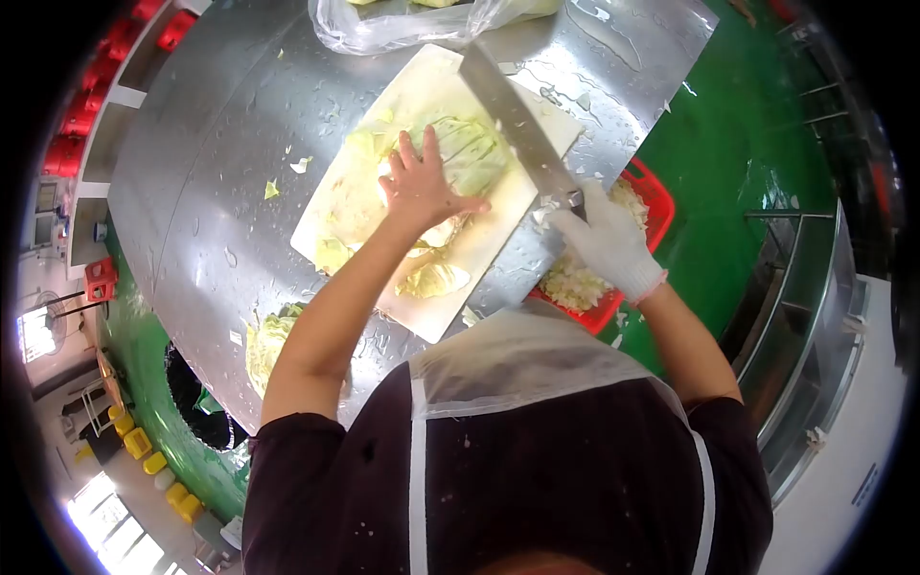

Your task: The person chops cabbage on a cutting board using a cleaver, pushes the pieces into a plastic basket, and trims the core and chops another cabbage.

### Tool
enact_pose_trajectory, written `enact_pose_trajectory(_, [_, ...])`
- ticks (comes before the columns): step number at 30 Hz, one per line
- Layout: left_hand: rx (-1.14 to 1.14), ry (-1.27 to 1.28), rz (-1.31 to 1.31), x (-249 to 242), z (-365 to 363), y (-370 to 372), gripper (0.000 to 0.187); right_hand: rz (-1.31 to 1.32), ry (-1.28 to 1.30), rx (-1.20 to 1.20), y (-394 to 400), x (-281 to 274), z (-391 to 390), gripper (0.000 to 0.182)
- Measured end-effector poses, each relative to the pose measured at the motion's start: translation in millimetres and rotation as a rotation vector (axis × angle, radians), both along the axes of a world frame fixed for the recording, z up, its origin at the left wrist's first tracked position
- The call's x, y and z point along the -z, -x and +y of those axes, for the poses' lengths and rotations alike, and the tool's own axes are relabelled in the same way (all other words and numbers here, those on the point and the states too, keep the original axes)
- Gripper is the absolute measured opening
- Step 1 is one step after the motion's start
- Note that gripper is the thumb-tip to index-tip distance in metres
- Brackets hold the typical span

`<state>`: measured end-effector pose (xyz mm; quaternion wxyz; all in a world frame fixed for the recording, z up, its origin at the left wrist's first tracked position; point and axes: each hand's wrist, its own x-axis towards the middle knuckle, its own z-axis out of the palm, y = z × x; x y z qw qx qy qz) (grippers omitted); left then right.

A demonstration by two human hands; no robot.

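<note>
A pale green cabbage (476, 158) lies on a white cutting board (369, 192), with cut lines across its right part. My bare left hand (422, 182) rests on the cabbage, fingers spread. In a white knit glove, my right hand (606, 240) is wrapped round the handle of a cleaver (517, 120). The long blade points up and left, along the right side of the cabbage. A loose cabbage leaf (431, 280) sits near the board's lower edge.
A red basket (659, 196) of chopped cabbage stands below the steel table's (211, 144) right edge. Another cabbage piece (268, 345) lies by my left forearm. At the far side is a clear plastic bag (374, 34) with cabbage. Scraps and water dot the table.
</note>
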<state>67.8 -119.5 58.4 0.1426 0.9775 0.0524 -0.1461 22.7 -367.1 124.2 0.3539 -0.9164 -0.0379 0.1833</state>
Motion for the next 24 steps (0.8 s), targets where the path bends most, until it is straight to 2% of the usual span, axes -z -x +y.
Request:
enact_pose_trajectory(2, [0.092, 0.059, 0.024, -0.8, 20.9, 0.0, 0.139, -0.027, 0.077, -0.064, -5.1, -9.8, 1.5, 0.045])
enact_pose_trajectory(5, [0.169, 0.007, -0.094, 19.7, 31.5, 8.0, 0.138, -0.037, 0.166, -0.146, -9.6, -8.9, 7.4, 0.045])
enact_pose_trajectory(7, [0.143, 0.034, -0.165, 30.8, 30.0, 8.4, 0.135, 0.018, 0.201, -0.217, -23.8, 3.1, 17.9, 0.041])
enact_pose_trajectory(10, [0.091, 0.077, -0.168, 30.8, 22.3, 15.3, 0.132, 0.015, 0.396, -0.253, -48.0, 21.6, 50.9, 0.037])
enact_pose_trajectory(13, [0.025, 0.119, -0.173, 24.1, 18.2, 20.1, 0.131, 0.211, 0.171, -0.149, -57.0, 8.5, 46.9, 0.036])
enact_pose_trajectory(16, [-0.003, 0.226, -0.291, 32.5, 24.3, 23.8, 0.13, -0.017, 0.263, -0.17, -54.5, -3.4, 48.7, 0.034])
enact_pose_trajectory(19, [0.031, 0.271, -0.4, 53.4, 34.3, 31.8, 0.128, -0.253, 0.187, -0.18, -42.6, -36.6, 52.2, 0.036])
enact_pose_trajectory(20, [0.052, 0.272, -0.436, 58.2, 34.8, 31.5, 0.127, -0.321, 0.173, -0.169, -37.2, -21.7, 51.3, 0.037])
enact_pose_trajectory(23, [0.038, 0.215, -0.394, 54.4, 30.4, 30.4, 0.124, 0.022, 0.421, -0.295, -39.5, 17.1, 50.5, 0.035])
enact_pose_trajectory(24, [0.03, 0.209, -0.408, 52.6, 29.5, 22.3, 0.124, 0.0, 0.387, -0.296, -46.1, 16.0, 50.5, 0.034])
